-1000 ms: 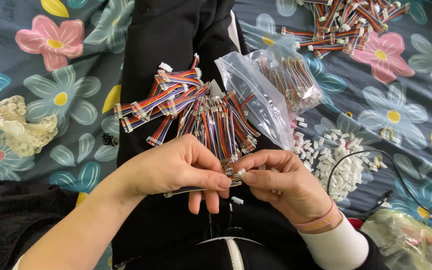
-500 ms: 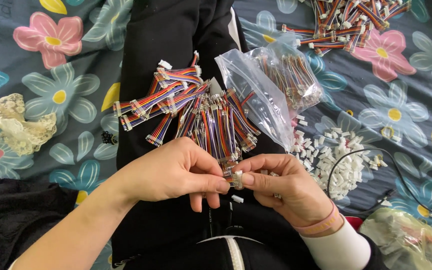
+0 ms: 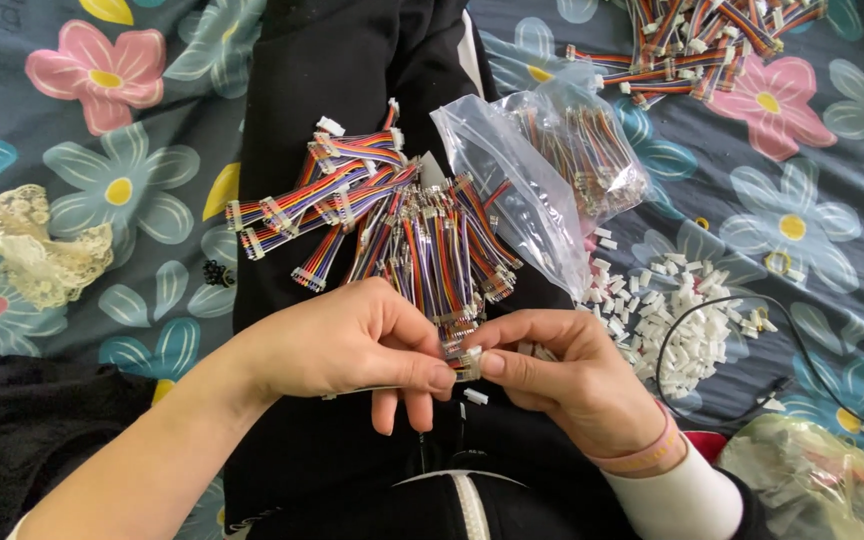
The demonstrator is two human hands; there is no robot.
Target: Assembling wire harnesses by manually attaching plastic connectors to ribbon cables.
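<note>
A flowered bedsheet [image 3: 102, 190] underlies the black garment [image 3: 342, 80]. A heap of coloured wires [image 3: 402, 225] lies on it at twelve o'clock from the hands. Left hand [image 3: 352, 345] and right hand [image 3: 562, 375] pinch one small white plug [image 3: 467, 362] between closed fingertips, above the lap.

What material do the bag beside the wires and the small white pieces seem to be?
Bag: thin clear plastic, glossy and creased; the wires inside show through it. White pieces: probably hard moulded plastic, matte, small and blocky, though too small to tell for sure.
</note>
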